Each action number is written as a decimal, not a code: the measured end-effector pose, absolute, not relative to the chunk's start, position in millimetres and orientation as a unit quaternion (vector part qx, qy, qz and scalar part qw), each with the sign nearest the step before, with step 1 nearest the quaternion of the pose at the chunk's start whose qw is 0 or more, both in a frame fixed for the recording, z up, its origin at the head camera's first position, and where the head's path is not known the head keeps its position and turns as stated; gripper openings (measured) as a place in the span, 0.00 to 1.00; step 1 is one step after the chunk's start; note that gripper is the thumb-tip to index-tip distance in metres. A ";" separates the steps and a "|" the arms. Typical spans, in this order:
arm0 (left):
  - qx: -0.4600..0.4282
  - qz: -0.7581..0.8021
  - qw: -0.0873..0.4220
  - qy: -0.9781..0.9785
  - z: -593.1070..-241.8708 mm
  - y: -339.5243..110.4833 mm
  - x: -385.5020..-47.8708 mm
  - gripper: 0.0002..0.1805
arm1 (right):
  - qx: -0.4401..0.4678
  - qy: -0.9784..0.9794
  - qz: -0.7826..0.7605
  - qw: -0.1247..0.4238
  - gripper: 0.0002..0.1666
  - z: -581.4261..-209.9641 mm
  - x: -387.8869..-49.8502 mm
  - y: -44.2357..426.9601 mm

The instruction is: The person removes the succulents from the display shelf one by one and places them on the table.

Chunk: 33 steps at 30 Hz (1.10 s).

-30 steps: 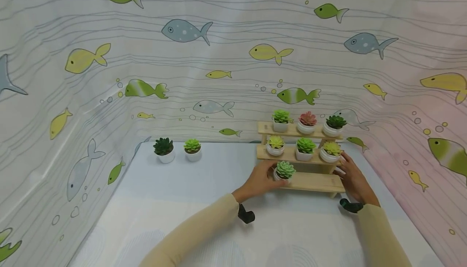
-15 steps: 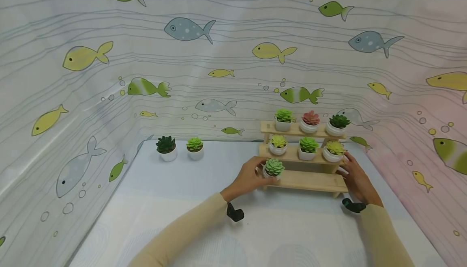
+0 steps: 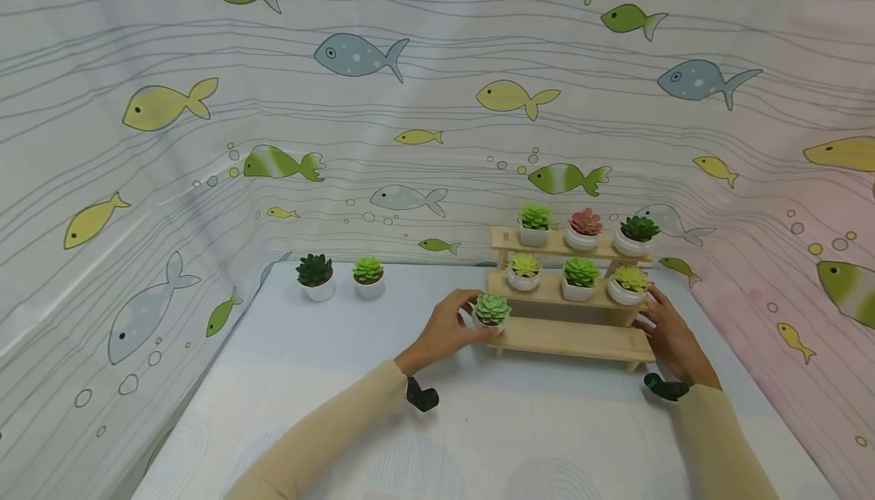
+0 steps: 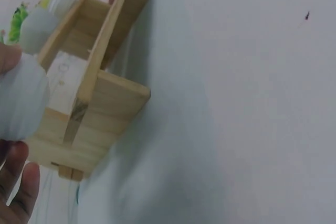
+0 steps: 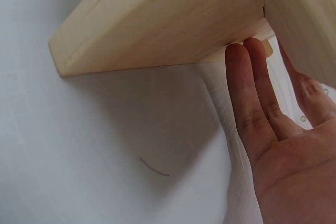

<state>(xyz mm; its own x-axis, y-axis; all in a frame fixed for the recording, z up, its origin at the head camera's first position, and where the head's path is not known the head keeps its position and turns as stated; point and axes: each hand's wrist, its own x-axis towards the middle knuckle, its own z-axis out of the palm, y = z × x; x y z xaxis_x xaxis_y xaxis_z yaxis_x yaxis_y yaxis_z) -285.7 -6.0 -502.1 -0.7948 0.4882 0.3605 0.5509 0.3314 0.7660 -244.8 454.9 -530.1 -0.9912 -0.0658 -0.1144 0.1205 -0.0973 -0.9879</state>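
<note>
My left hand (image 3: 442,330) holds a pale green potted succulent (image 3: 492,309) by its white pot (image 4: 23,98), thumb and fingers on either side of it. The plant is upright at the left end of the bottom step of a wooden tiered stand (image 3: 570,339); whether the pot touches the step I cannot tell. At the stand's right end is my right hand (image 3: 673,340). In the right wrist view its fingers (image 5: 242,85) reach out fairly straight against the wooden side panel (image 5: 173,30). Several potted succulents stand on the middle and top steps, one of them pink (image 3: 585,228).
On the table (image 3: 383,424), left of the stand, are a dark green potted succulent (image 3: 316,280) and a light green one (image 3: 369,278). A fish-print sheet (image 3: 437,52) rises behind and at both sides.
My left hand has moved left with the pale green potted succulent, from over the bottom step to its left end. My right hand stays at the stand's right end. The head view has shifted slightly.
</note>
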 end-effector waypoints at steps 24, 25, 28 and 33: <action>-0.211 -0.487 0.076 -0.844 -508.5 -64.3 -314.5 0.38 | 0.027 0.668 -0.741 0.066 0.42 -525.7 -244.5 453.0; -0.207 -0.488 0.079 -0.844 -508.6 -66.2 -315.8 0.38 | 0.027 0.669 -0.740 0.066 0.42 -525.4 -244.6 452.9; -0.197 -0.491 0.083 -0.845 -510.1 -71.3 -320.1 0.38 | 0.026 0.668 -0.741 0.066 0.42 -525.1 -244.7 452.9; -0.184 -0.498 0.078 -0.844 -514.8 -76.9 -327.0 0.38 | 0.030 0.673 -0.736 0.066 0.42 -525.8 -244.2 453.4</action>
<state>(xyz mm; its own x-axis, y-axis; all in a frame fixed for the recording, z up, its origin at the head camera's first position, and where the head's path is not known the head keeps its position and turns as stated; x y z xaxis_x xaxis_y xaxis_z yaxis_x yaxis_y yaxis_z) -327.0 -76.9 -514.8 -0.9203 0.2327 0.3145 0.3877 0.4362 0.8120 -244.2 453.4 -525.8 -0.9895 -0.0562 -0.1333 0.1379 -0.0864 -0.9867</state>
